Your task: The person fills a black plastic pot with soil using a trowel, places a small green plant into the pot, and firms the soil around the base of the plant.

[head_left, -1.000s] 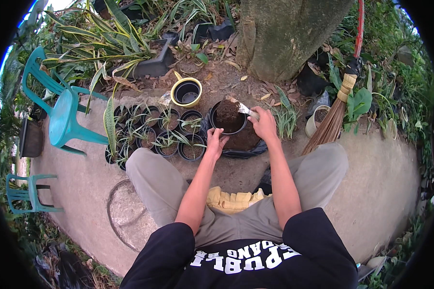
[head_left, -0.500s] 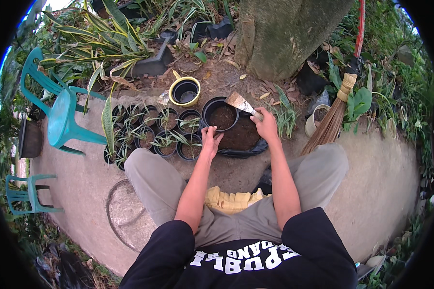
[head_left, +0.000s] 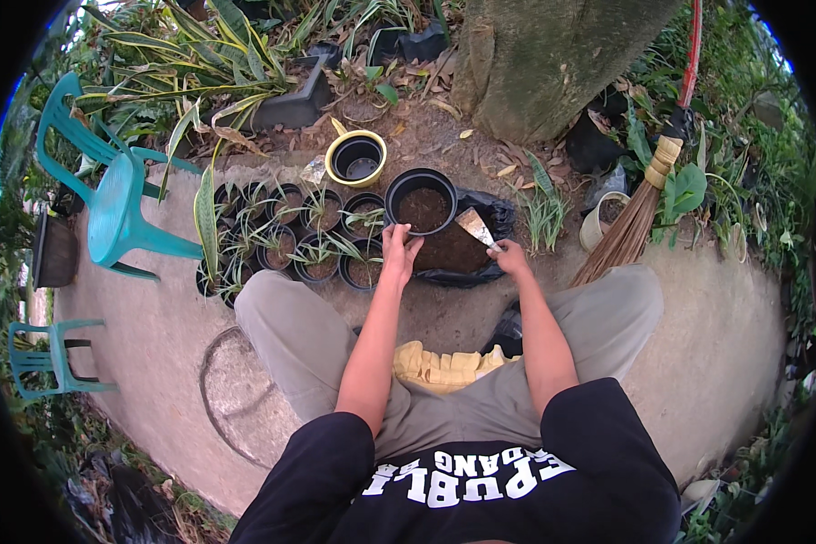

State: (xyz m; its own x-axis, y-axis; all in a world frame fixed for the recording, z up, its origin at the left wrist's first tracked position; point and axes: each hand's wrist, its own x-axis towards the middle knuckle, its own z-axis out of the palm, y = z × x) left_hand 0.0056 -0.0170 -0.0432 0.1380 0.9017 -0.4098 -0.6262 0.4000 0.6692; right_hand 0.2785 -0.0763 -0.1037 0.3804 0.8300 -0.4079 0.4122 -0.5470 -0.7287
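Your left hand (head_left: 401,251) grips a black pot (head_left: 395,203) (soil (head_left: 423,209) inside) — your right hand (head_left: 512,258) grasps a scraper (head_left: 474,227), apparently above a plastic bag (head_left: 498,216)

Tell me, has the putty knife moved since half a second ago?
Yes. The putty knife in the right hand has moved downward in view, away from the tree trunk.

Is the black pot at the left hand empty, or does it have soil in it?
Partly filled: brown soil lies inside the black pot, whose dark inner side shows bare above it.
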